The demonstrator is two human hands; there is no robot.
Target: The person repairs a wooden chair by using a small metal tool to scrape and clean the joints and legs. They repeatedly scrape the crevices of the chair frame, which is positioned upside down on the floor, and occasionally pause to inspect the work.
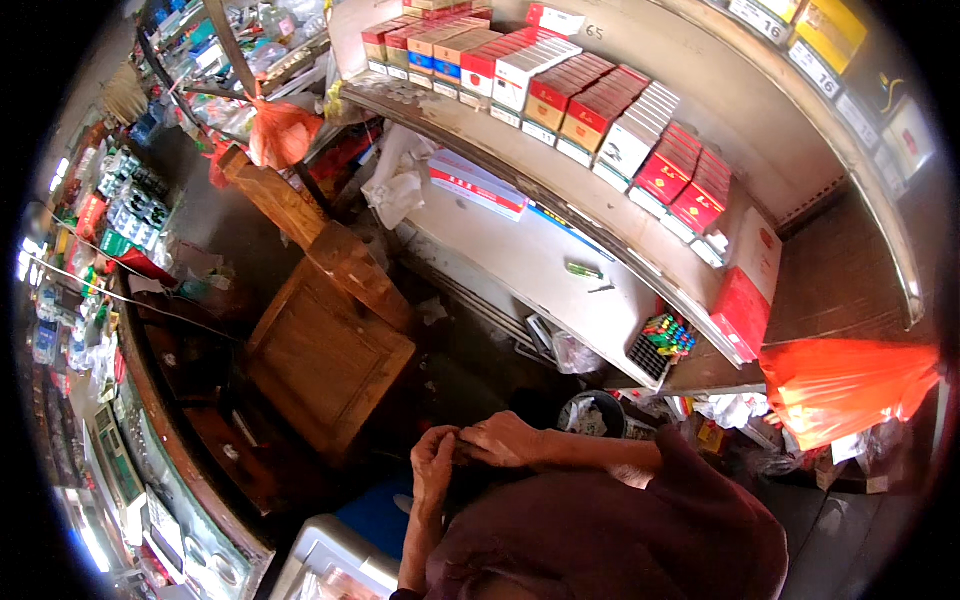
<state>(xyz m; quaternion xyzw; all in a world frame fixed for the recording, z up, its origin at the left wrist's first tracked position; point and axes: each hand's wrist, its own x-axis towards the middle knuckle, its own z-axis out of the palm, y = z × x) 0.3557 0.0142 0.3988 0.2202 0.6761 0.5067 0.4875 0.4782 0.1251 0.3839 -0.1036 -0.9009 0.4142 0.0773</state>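
Head view: curled left hand [432, 464] and right hand [503, 440] meet near a round dark bin [618, 413], anything held impossible to tell.

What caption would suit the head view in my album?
Bare left hand and bare right hand, close together, near a brown wooden chair and shelved red-and-white rectangular boxes.

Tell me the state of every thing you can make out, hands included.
Left hand: fingers bent; cannot tell if holding anything
Right hand: fingers bent; cannot tell if holding anything
Chair: upright
Bin: open, some contents showing
Lighter tray: partly filled
Small boxes: lined up in rows
Left orange bag: hanging
Right orange bag: bulging
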